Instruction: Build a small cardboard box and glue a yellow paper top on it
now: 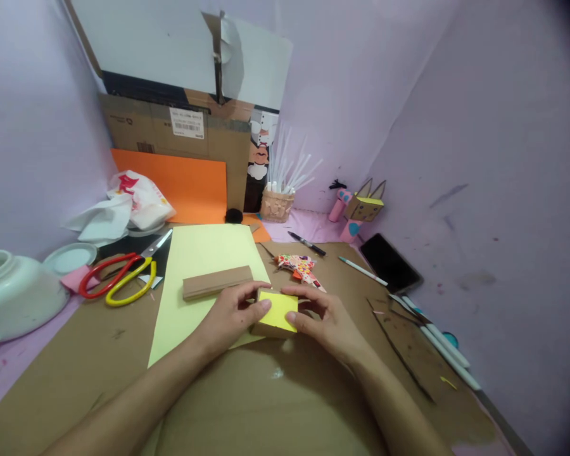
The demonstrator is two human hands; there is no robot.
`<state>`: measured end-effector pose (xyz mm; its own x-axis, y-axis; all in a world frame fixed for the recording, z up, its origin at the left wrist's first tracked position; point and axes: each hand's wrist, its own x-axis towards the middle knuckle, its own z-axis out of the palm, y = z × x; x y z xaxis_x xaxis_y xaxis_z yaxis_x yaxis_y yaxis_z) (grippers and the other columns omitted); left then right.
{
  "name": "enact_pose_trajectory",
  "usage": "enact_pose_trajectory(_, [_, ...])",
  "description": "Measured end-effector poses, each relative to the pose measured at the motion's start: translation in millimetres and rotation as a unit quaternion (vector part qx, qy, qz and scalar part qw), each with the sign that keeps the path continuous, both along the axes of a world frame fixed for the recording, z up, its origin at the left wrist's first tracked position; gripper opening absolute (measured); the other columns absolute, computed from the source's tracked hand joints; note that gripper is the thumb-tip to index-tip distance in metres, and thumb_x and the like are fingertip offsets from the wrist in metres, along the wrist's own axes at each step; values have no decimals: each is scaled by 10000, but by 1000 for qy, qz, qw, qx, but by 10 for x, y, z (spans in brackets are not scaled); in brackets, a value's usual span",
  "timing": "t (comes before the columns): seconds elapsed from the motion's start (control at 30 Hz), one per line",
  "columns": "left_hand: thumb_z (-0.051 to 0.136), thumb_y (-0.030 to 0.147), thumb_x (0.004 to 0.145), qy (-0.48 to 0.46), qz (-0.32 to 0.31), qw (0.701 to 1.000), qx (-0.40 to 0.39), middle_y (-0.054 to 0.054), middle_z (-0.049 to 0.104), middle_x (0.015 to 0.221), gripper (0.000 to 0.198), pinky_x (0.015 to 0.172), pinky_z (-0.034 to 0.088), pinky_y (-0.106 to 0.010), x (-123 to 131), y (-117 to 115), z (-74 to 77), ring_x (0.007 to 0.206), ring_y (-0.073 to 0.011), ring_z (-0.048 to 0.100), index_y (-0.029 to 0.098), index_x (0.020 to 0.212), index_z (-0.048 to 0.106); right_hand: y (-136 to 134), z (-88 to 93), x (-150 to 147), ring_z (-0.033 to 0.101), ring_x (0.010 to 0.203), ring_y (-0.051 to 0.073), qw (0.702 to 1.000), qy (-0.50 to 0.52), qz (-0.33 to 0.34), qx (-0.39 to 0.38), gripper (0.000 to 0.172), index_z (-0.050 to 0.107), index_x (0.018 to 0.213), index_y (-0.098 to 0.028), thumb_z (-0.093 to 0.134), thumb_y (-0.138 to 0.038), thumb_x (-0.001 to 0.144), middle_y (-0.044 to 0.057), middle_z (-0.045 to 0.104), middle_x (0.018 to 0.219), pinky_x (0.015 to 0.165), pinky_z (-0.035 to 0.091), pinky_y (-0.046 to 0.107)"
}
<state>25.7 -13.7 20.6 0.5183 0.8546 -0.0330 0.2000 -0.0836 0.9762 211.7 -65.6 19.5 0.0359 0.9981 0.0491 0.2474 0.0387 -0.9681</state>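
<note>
Between my two hands is a small cardboard box with a yellow paper square on its top face. My left hand grips its left side, thumb on the yellow paper and fingers behind. My right hand grips the right side in the same way, its thumb on the paper's right edge. Beyond the left hand, a long cardboard strip lies on a pale yellow sheet. A patterned glue gun lies just past the box.
Red-and-yellow scissors lie at left beside a white pot. A black marker, a phone and white sticks lie to the right. Behind stand a holder of white sticks, a cardboard cat figure and a large box.
</note>
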Motion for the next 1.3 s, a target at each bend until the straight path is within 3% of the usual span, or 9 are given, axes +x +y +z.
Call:
enact_pose_trajectory(0.13, [583,400,738,11,21,1000,-1,-90,669,942,451,733,480,-323,54,-7,2,829,-231,618,121,1092,598,0,-31,14,623,822,209,999,50,7,-1,378,666,1033,-205,672,-391,703,63,681,928,743,503,362])
enact_pose_trajectory(0.23, [590,403,726,23,33,999,7,-82,670,926,454,733,482,-327,54,-31,32,832,-235,614,124,1084,603,-43,-55,54,612,920,226,996,83,15,13,441,632,1100,-208,643,-447,730,91,635,1080,783,499,370])
enact_pose_trajectory(0.4, [596,424,708,38,49,998,15,-64,663,882,480,698,481,-313,52,-46,52,803,-228,606,124,1083,608,-131,-73,98,551,1055,253,993,-8,48,111,555,596,1151,-239,765,-326,629,100,559,1208,817,483,373])
enact_pose_trajectory(0.53, [585,428,718,46,46,997,33,-60,662,881,482,692,480,-312,48,-52,44,786,-218,600,129,1096,604,-146,-98,45,519,1106,246,980,-67,30,184,401,660,1016,-237,773,-266,632,100,548,1201,865,460,379])
enact_pose_trajectory(0.73, [567,414,732,57,47,996,52,-69,664,926,457,714,478,-315,57,-59,47,805,-218,595,127,1085,605,-146,-92,-8,528,1092,228,975,-62,10,211,130,680,778,-218,744,-203,665,82,560,1141,928,412,390])
enact_pose_trajectory(1.3, [556,420,743,26,45,998,25,-72,664,1014,419,764,470,-315,65,-56,34,876,-229,597,142,1051,615,-150,-78,19,544,1066,221,980,-69,15,184,112,648,771,-201,668,-135,683,85,556,1142,923,406,376])
